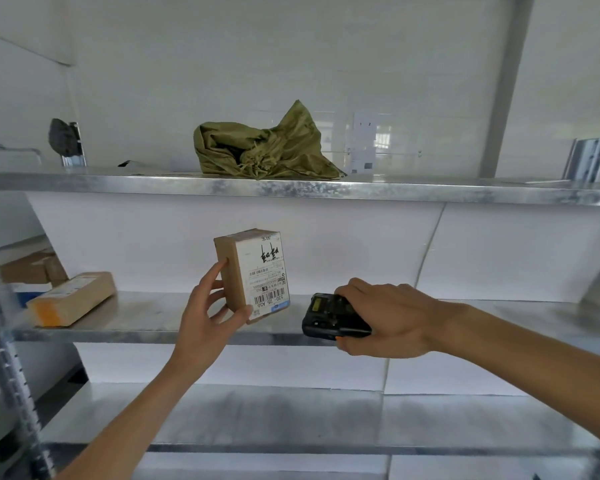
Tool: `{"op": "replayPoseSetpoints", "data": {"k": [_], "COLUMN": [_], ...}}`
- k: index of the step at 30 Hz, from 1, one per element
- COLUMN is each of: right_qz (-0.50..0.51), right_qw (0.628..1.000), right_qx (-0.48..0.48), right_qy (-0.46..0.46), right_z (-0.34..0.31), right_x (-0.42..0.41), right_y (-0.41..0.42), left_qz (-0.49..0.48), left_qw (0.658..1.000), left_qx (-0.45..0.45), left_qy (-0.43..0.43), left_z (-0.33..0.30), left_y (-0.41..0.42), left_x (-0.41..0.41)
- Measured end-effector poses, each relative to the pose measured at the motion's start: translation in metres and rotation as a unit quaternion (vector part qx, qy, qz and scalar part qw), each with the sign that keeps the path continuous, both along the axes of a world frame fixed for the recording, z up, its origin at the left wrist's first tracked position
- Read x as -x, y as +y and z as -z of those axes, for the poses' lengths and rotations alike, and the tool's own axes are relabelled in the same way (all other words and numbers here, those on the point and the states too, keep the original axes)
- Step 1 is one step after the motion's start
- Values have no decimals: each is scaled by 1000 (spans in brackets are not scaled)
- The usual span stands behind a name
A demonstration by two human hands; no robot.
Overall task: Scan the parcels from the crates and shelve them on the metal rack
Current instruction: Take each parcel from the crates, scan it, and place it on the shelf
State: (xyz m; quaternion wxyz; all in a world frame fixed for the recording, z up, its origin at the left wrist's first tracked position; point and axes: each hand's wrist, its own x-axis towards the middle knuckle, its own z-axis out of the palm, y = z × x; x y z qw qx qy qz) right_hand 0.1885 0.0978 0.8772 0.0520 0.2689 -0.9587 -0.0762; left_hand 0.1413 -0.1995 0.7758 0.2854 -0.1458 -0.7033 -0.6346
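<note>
Galvanized steel rack (174,329) fills the view, three shelves visible, white wall behind.

Far left, middle shelf: a long tan parcel (71,298) lying flat, orange end toward the near edge. Behind it, further left, a second cardboard box (32,266), partly blurred.

Top shelf, left: a dark object (61,136) against a metal bracket, can't tell what it is. Top shelf, centre: a crumpled olive-green sack (264,148), lying loose.

Centre, middle shelf level: left hand (207,315) holds a small brown box (252,275) upright, white shipping label facing the camera, barcode at the bottom of the label. Fingers are on the box's left side, thumb pressed at the lower front corner. So it's a pinch grip around the box. Box is above the front part of the middle shelf; can't tell whether its base touches the shelf.

Just right of the box: right hand (387,320) wraps over a black handheld scanner (329,317), fingers curled across its top, thumb underneath. Scanner's front end points left toward the label, near the box but apart from it.

Far right, top shelf: upright metal parts (587,159).
</note>
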Motion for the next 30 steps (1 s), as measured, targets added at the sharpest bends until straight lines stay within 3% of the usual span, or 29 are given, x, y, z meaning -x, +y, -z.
{"op": "replayPoseSetpoints", "data": {"k": [6,13,30], "right_qz": [-1,-7,30], "right_qw": [999,985,995], "right_qx": [17,-32,3], "right_qy": [35,170,97], "right_z": [-1,4,-3], "right_x": [-6,-14,-20], "right_y": [5,-6,-39], "left_qz": [6,-2,-14], "left_qw": [1000,999,997], "left_qx": [-8,-23,-16], "left_qy": [17,34,69], "left_z": [-3,-5,-7], "left_y": [7,3,-25], "left_x": [0,-3,-7]}}
